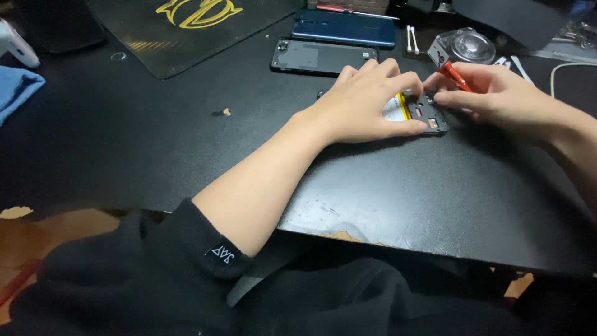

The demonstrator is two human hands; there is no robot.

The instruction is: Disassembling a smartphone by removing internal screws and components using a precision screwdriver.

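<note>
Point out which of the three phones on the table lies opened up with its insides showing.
The opened phone under both hands, nearest the table edge; the blue phone and black phone behind are closed.

A blue phone [344, 28], black back cover [322, 57] and blue cloth [15, 90] lie nearby.

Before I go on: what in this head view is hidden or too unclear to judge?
- Opened phone: mostly covered by the left hand.
- Red screwdriver: tip hidden behind the right hand fingers.
- Screws in the phone: too small to see.
- Clear round container: contents blurred.
- Blue cloth: cut off by left edge.
</note>
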